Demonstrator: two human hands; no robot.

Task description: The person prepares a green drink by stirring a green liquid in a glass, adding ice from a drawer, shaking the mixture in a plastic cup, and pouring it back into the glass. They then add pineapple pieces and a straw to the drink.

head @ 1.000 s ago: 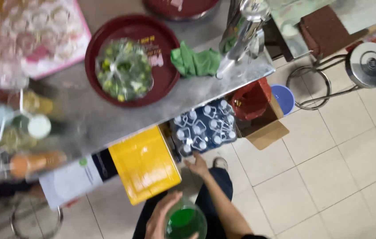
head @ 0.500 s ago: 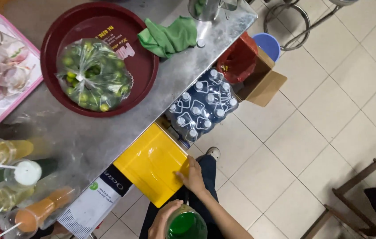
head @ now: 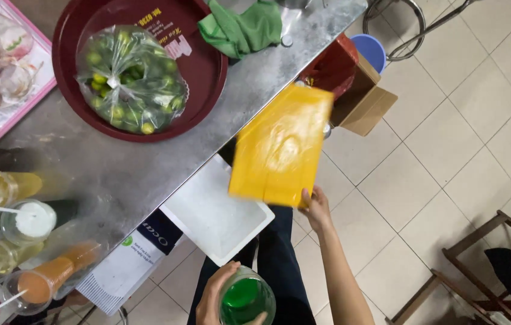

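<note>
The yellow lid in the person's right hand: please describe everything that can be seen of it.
The yellow lid is a flat rectangle with rounded corners; it looks like plastic, and a pale smear covers its middle. It is motion-blurred. The right hand grips its near corner, holding it lifted and tilted above the open white ice box, so it overlaps the edge of the steel counter in the picture. Nothing else appears to touch it. Whether it is hinged to the box cannot be told.
</note>
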